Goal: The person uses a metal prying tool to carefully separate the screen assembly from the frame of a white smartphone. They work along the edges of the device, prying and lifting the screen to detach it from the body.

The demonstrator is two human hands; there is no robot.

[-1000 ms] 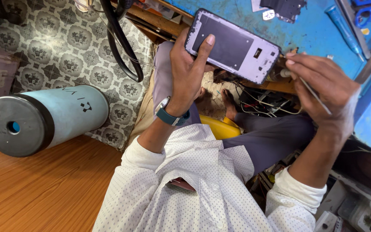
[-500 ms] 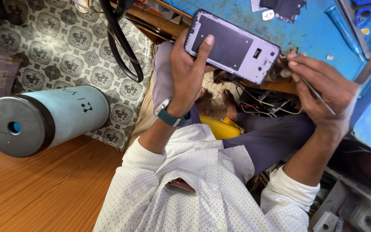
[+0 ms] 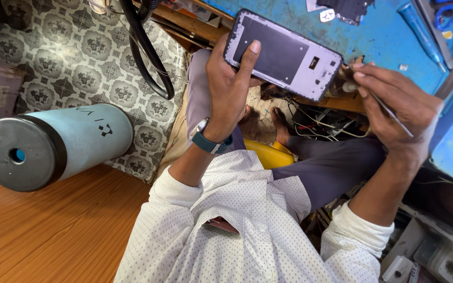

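My left hand [image 3: 232, 89] holds up an opened phone frame [image 3: 284, 55], pale around the rim with a dark inner panel, thumb resting on its face. My right hand [image 3: 394, 105] pinches a thin metal tool [image 3: 389, 112] at the phone's right end; the tip is hidden behind my fingers. A teal watch [image 3: 211, 140] sits on my left wrist. Both hands hover over the edge of a blue workbench [image 3: 373, 36].
A pale blue cylinder with a grey end cap [image 3: 53, 144] lies on the wooden surface [image 3: 53, 236] at left. A black cable [image 3: 142, 52] loops over patterned flooring. Blue tube [image 3: 420, 29], scissors [image 3: 449, 10] and small parts lie on the bench. Tangled wires [image 3: 321, 123] lie beneath it.
Little differs. My right hand has shifted slightly along the phone's right end; the left hand keeps the phone steady.
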